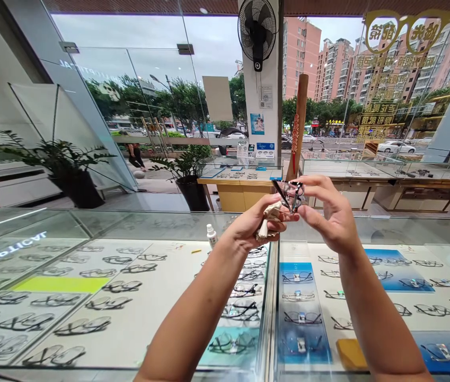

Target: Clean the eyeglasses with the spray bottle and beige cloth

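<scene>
One pair of eyeglasses (297, 197) is held up in the air between the two hands, its frame angled and its dark temples crossing toward the left palm. The left hand (249, 225) has its thumb and fingers closed around one crumpled beige cloth (271, 213), with the fingertips meeting the lower part of the eyeglasses. The right hand (335, 215) curves in a C, thumb at the lower rim and forefingers at the upper one, the eyeglasses gripped in the narrow span between; exactly which rims each fingertip presses is too small to tell. Below is a glass tabletop (161, 329) with many pairs of spectacles under it, too overlapped to count in full; four lie in a column on the blue strip (324, 353) right of the central divider (271, 302). There is one white bottle (210, 233), partly behind the left forearm (195, 310), and one ochre block (351, 354) beside the right forearm (379, 313). The hands appear over the tabletop's far edge, with open air at either side; past it stand a far counter (244, 196) and one leaning wooden pole (301, 106).
</scene>
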Available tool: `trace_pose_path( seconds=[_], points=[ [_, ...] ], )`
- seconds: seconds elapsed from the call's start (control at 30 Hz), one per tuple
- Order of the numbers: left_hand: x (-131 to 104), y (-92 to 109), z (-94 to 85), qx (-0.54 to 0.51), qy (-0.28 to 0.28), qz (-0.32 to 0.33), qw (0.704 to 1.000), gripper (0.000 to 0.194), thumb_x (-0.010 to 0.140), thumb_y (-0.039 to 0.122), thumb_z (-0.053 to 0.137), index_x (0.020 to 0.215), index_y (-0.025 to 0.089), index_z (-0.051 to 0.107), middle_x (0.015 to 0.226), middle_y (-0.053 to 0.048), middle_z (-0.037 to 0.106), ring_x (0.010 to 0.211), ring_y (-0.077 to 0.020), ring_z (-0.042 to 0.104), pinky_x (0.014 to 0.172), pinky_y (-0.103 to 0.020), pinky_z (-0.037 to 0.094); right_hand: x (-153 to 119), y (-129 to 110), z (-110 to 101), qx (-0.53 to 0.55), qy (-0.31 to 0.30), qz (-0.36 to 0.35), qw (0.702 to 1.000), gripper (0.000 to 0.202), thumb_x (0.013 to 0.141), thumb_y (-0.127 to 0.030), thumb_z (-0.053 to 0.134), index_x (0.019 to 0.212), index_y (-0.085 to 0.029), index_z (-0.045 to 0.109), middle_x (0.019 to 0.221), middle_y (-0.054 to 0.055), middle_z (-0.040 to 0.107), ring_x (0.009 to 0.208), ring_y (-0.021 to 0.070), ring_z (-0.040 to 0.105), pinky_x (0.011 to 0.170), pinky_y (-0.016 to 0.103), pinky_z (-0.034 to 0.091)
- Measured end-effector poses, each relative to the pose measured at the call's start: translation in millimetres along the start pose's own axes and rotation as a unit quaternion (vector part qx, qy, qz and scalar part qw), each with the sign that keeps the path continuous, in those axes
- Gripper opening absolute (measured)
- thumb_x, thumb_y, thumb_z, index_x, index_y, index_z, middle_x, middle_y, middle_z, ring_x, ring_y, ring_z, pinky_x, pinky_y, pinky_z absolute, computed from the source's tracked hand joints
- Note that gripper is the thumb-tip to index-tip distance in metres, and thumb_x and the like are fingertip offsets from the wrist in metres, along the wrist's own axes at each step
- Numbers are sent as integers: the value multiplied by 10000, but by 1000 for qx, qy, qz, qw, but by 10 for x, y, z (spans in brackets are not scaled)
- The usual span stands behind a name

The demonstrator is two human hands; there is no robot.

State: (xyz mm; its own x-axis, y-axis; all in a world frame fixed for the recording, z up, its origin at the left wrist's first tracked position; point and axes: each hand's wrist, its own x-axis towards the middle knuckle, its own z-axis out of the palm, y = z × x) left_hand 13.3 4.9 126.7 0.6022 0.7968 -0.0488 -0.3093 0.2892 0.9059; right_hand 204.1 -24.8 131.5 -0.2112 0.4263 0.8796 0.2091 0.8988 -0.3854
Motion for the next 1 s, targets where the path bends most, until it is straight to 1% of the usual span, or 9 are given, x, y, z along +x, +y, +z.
trace_pose_path(
  seconds=[0.13, 0.27, 0.33, 0.43, 0.5, 0.63, 0.73, 0.87, 1.0],
  points=[
    [9, -36, 46, 66, -6, -1, 998, 588, 576, 658, 899, 750, 151, 657, 700, -23, 641, 434, -7, 267, 405, -163, 175, 7, 56, 3, 45, 15, 22, 999, 124, 955, -390, 722, 936, -305, 811, 1145, 37, 758, 1147, 238, 673, 1082, 476, 507],
    [-8, -6, -12, 185, 69, 91, 976, 589, 699, 756, 798, 654, 207, 586, 538, 36, 454, 415, -52, 268, 407, -202, 173, 26, 66, -15, 89, 36, 67, 993, 185, 891, -470, 794, 874, -288, 815, 1085, 51, 751, 1093, 240, 685, 1066, 457, 521],
    [-25, 41, -158, 256, 156, 160, 940, 603, 768, 748, 755, 593, 228, 505, 509, 49, 365, 418, -66, 256, 423, -215, 141, 38, 63, -26, 104, 38, 94, 989, 207, 856, -481, 826, 835, -276, 813, 1050, 53, 745, 1065, 234, 683, 1039, 435, 526],
    [-90, 79, -487, 343, 297, 267, 850, 604, 836, 618, 745, 543, 224, 393, 519, 45, 341, 456, -74, 253, 458, -240, 146, 52, 90, 2, 105, 24, 113, 988, 180, 844, -433, 836, 800, -262, 805, 1012, 46, 737, 1026, 217, 672, 1016, 413, 513],
    [-171, 46, -718, 385, 363, 304, 792, 561, 873, 505, 699, 523, 219, 366, 514, 41, 326, 478, -85, 261, 483, -261, 167, 47, 134, 79, 87, -10, 118, 989, 163, 852, -397, 816, 790, -249, 794, 999, 45, 732, 1007, 214, 663, 995, 411, 503],
    [-376, -152, -1128, 436, 482, 324, 688, 489, 870, 357, 596, 507, 224, 298, 498, 37, 272, 497, -100, 238, 512, -297, 157, -35, 263, 423, -10, -116, 155, 981, 113, 872, -303, 751, 804, -218, 777, 990, 46, 707, 996, 218, 627, 980, 427, 454],
    [-471, -305, -1405, 433, 548, 320, 640, 467, 864, 327, 549, 517, 229, 252, 500, 31, 243, 514, -109, 229, 524, -306, 164, -164, 394, 797, -105, -196, 204, 953, 104, 875, -244, 723, 798, -204, 781, 987, 55, 677, 1017, 234, 585, 964, 424, 402],
    [-459, -404, -1677, 451, 582, 272, 619, 453, 862, 319, 542, 518, 225, 262, 504, 24, 240, 534, -118, 238, 533, -312, 169, -388, 609, 1234, -189, -287, 243, 907, 126, 898, -215, 712, 813, -196, 803, 995, 70, 672, 1022, 241, 551, 951, 411, 350],
    [-409, -438, -1750, 468, 568, 259, 625, 440, 863, 321, 544, 527, 223, 277, 513, 24, 256, 534, -118, 245, 540, -318, 172, -589, 798, 1469, -224, -353, 258, 871, 154, 938, -230, 693, 865, -193, 824, 1023, 90, 678, 1036, 251, 531, 928, 397, 325]
  ],
)
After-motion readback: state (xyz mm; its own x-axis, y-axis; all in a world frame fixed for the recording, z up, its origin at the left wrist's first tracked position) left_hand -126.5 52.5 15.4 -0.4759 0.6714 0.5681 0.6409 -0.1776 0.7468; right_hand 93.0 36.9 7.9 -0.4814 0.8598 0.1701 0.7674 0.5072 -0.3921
